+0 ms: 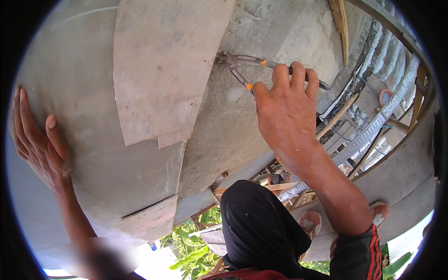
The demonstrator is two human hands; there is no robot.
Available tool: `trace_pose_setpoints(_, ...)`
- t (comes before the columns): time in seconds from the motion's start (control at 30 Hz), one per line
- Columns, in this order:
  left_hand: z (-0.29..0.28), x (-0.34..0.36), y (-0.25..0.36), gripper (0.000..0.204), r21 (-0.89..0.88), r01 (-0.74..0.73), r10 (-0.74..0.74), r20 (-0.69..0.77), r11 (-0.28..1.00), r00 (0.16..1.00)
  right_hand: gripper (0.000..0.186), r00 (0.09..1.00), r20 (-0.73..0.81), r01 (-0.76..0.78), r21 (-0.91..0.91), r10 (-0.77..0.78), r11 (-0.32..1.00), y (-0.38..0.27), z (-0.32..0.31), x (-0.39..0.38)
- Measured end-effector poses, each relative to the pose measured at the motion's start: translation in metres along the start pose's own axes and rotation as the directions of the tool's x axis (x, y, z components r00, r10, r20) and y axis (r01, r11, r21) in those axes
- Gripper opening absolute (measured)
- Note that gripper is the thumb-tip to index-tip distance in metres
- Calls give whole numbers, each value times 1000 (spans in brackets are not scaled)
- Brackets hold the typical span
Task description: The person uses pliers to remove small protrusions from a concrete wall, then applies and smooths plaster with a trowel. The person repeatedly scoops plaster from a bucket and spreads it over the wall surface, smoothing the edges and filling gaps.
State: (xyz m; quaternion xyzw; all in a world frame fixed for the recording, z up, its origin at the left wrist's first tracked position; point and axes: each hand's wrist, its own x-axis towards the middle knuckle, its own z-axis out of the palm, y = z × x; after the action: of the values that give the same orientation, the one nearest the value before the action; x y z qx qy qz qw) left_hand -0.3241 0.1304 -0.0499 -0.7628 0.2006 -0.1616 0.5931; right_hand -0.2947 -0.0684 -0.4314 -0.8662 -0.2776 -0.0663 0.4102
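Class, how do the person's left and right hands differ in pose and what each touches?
The left hand has its fingers extended; the right hand curls its fingers. The left hand lies against the grey surface; the right hand grips the pincers. Both are bare.

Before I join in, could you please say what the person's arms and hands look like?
The left hand and right hand are bare, without gloves or wristbands. The right arm wears a dark short sleeve with red stripes along its outer side; the left arm is blurred higher up, hiding any sleeve.
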Motion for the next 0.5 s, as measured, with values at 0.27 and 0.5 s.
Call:
trace_pose_setpoints(0.27,3,-5,2,57,-8,13,-13,1,1000,1000,15,962,267,-4,-193,56,981,-32,-2,6)
trace_pose_setpoints(0.5,-1,-4,-5,56,2,-8,8,6,1000,1000,15,967,253,50,-73,-30,996,-15,16,-2)
